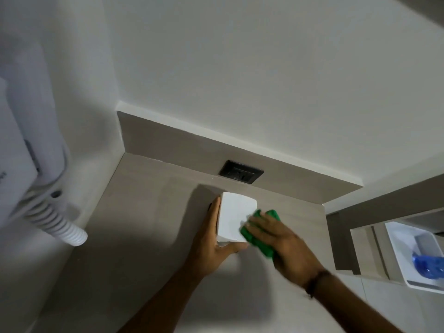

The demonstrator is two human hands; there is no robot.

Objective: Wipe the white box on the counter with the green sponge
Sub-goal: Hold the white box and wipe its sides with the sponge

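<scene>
A white box [234,216] stands on the grey counter [134,248] near the back ledge. My left hand [213,239] grips its left side and lower front corner, thumb under the front edge. My right hand [281,241] presses a green sponge [260,241] flat against the box's right side; the sponge shows above and below my fingers, blurred by motion. A dark band sits on my right wrist.
A black socket plate [241,174] is set in the low back ledge behind the box. A white wall-mounted hair dryer with a ribbed hose [60,222] hangs at left. At right, a white tray [408,255] holds a blue bottle [430,263].
</scene>
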